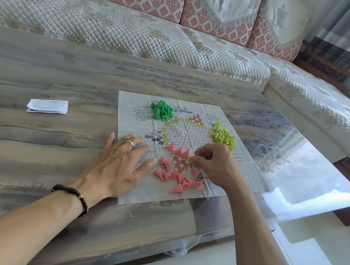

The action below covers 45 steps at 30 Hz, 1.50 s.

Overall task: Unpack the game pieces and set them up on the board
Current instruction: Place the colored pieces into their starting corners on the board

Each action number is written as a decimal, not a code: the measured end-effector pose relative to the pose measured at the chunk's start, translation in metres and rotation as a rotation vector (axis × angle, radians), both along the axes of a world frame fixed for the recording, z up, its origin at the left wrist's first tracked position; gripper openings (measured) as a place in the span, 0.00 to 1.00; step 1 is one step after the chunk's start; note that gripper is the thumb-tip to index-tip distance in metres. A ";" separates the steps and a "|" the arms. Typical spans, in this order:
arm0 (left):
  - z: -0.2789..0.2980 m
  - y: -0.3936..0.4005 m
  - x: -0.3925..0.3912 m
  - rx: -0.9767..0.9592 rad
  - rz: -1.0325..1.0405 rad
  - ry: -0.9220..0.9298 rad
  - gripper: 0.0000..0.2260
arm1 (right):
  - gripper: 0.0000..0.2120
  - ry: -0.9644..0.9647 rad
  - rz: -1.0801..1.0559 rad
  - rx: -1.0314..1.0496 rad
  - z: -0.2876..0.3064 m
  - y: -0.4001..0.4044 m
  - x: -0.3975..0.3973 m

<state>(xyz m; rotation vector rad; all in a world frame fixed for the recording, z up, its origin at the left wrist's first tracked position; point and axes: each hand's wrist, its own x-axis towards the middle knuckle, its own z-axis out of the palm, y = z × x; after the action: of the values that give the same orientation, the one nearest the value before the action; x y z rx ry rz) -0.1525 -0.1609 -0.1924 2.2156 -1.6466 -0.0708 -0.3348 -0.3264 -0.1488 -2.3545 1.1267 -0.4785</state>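
- Head view: left hand [121, 161] lies flat, fingers spread, pressing the paper board's [225, 118] left edge onto the tabletop [68, 73].
- Right hand [216, 164] hovers with its fingers curled together at the board's near point; any piece pinched there is too small to tell.
- Three pink pieces [178, 149] stand upright just left of its fingertips.
- More pink ones [175, 178] lie loose below.
- Green pile [161, 109] sits at the far left, yellow pile [223, 135] at the right.

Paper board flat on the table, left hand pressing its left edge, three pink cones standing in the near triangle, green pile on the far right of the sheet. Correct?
One slip: the dark green plastic cone pile sits at the far left of the thin paper game board; the yellow-green cone pile is on the right. The head view shows this. The rest holds: left hand flat on the left edge, three upright pink cones at the near triangle.
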 end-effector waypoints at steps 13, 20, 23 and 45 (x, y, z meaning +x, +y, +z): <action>0.003 0.001 -0.001 0.014 -0.007 0.010 0.39 | 0.12 0.083 -0.015 0.078 0.014 0.006 -0.019; 0.004 0.001 -0.002 0.011 -0.005 0.011 0.35 | 0.03 0.052 -0.093 0.075 0.003 0.006 -0.013; 0.004 0.001 -0.002 0.005 0.000 0.017 0.33 | 0.06 0.062 -0.107 0.022 0.000 0.004 -0.013; 0.000 0.000 0.000 -0.014 0.002 -0.004 0.37 | 0.03 0.039 -0.021 0.035 -0.002 -0.004 -0.012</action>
<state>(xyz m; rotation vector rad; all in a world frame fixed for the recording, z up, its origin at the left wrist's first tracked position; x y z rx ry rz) -0.1523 -0.1613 -0.1923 2.2080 -1.6422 -0.0536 -0.3471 -0.3307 -0.1513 -2.3336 1.1689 -0.4187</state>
